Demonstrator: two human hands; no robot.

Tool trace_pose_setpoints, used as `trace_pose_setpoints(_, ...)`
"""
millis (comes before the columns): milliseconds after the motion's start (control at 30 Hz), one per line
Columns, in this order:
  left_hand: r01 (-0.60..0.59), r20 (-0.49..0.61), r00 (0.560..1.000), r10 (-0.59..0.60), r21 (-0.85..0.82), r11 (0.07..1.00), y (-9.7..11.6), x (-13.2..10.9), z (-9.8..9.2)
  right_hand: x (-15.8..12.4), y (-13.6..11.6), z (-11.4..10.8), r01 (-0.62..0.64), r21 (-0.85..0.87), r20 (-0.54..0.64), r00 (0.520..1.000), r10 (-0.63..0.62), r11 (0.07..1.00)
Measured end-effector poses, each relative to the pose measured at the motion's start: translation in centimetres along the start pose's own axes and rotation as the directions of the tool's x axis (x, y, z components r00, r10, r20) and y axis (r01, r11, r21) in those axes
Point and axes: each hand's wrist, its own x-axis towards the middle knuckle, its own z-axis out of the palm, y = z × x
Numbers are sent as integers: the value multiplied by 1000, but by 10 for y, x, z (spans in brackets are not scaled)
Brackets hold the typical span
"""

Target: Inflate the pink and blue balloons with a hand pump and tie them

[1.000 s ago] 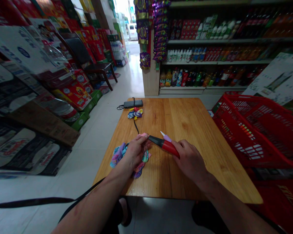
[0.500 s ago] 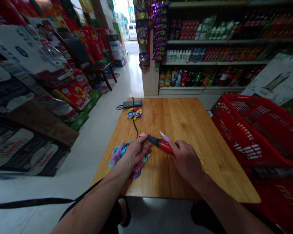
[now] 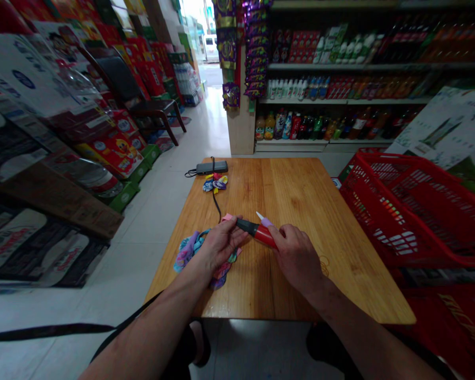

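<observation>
My right hand (image 3: 296,256) is wrapped round a red pump (image 3: 263,236) with a black nozzle, low over the wooden table (image 3: 301,190). My left hand (image 3: 219,243) pinches the neck of a pink balloon (image 3: 227,218) at the nozzle tip. Under my left hand lies a heap of colourful flat balloons (image 3: 190,248). A pale purple pointed piece (image 3: 263,220) sticks out just behind the pump.
A few more balloons (image 3: 216,182) and a dark flat device (image 3: 211,167) with a black cable lie at the table's far left. A red shopping basket (image 3: 411,206) stands to the right. Stacked boxes line the left; drink shelves stand behind.
Both hands and the pump have stayed together; my right hand has slid up the pump, closer to my left hand. The view has shifted slightly.
</observation>
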Motion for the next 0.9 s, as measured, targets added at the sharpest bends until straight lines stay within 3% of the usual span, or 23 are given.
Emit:
trace_pose_setpoints(133, -100, 14, 995, 99, 2, 995, 0, 3, -2, 1, 11, 2, -26, 163, 18, 1000, 23, 986)
trace_pose_setpoints(233, -163, 3, 987, 163, -36, 986, 2, 7, -4, 3, 28, 4, -206, 454, 107, 979, 176, 867)
trace_pose_setpoints(300, -208, -12, 978, 207, -55, 977, 5, 10, -5, 6, 38, 7, -398, 681, 279, 917, 285, 615)
trace_pose_setpoints(367, -238, -23, 971, 237, -72, 969, 9, 12, -5, 9, 44, 10, -527, 819, 458, 839, 294, 228)
trace_pose_setpoints(433, -267, -44, 964, 264, -105, 958, 12, 13, -4, 13, 47, 13, -537, 836, 546, 791, 275, -115)
trace_pose_setpoints(500, -298, -64, 954, 292, -140, 944, 14, 13, -2, 16, 48, 14, -479, 832, 551, 776, 308, -281)
trace_pose_setpoints(600, -330, -69, 944, 323, -149, 932, 18, 12, 0, 20, 50, 16, -405, 857, 511, 752, 416, -320)
trace_pose_setpoints(733, -372, -101, 927, 361, -123, 920, 22, 12, 0, 20, 55, 15, -373, 868, 496, 686, 533, -329)
trace_pose_setpoints(900, -385, -108, 921, 374, -124, 914, 26, 13, -3, 21, 62, 10, -312, 910, 414, 626, 661, -274)
